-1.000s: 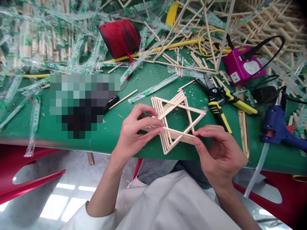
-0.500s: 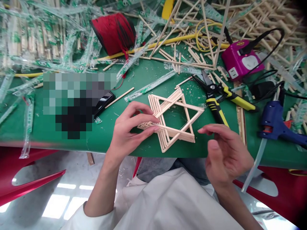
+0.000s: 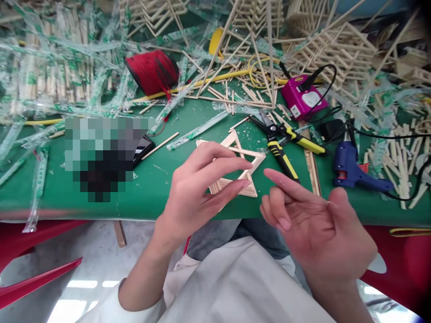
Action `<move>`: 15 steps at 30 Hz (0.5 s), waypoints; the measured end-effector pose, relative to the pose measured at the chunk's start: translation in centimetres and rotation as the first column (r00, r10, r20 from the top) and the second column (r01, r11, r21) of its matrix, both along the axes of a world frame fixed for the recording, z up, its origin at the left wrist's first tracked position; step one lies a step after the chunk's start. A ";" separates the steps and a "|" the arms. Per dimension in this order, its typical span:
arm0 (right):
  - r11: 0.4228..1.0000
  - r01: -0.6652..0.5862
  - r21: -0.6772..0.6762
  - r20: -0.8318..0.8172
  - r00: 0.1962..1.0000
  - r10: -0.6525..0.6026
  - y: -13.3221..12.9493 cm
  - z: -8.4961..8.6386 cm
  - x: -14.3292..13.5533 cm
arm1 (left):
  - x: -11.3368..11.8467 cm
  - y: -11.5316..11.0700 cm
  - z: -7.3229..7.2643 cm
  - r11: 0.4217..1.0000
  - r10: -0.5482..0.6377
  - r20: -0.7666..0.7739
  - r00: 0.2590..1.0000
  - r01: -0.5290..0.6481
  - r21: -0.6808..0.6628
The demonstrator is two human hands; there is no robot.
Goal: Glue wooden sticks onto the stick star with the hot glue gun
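The left hand (image 3: 197, 188) arches over the star (image 3: 252, 192), thumb and fingertips parted. Around the star, the right hand (image 3: 314, 220) is at four o'clock, one finger extended; the glue gun (image 3: 348, 165) lies at three, pliers (image 3: 272, 129) at two, spool (image 3: 154, 72) at eleven.

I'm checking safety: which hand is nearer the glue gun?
Right. The right hand is on the near side of the glue gun; the left hand is farther left, over the star.

The star (image 3: 258, 162) is matt wood, and the surface (image 3: 148, 195) is smooth with a soft sheen. The wrappers (image 3: 199, 130) are clear, glossy plastic, the glue gun (image 3: 346, 163) plastic, the shirt (image 3: 232, 287) matt cloth.
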State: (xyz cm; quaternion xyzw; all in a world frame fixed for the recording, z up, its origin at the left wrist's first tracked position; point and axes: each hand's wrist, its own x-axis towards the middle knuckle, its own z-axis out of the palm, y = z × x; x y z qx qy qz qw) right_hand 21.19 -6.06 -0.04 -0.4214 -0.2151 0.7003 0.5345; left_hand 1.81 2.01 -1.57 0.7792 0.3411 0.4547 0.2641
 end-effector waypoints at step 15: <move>0.990 -0.119 -0.069 -0.354 0.931 0.087 -0.2 0.0 0.3 | 2.3 0.6 1.2 0.972 -0.065 -0.242 0.968 0.116 0.206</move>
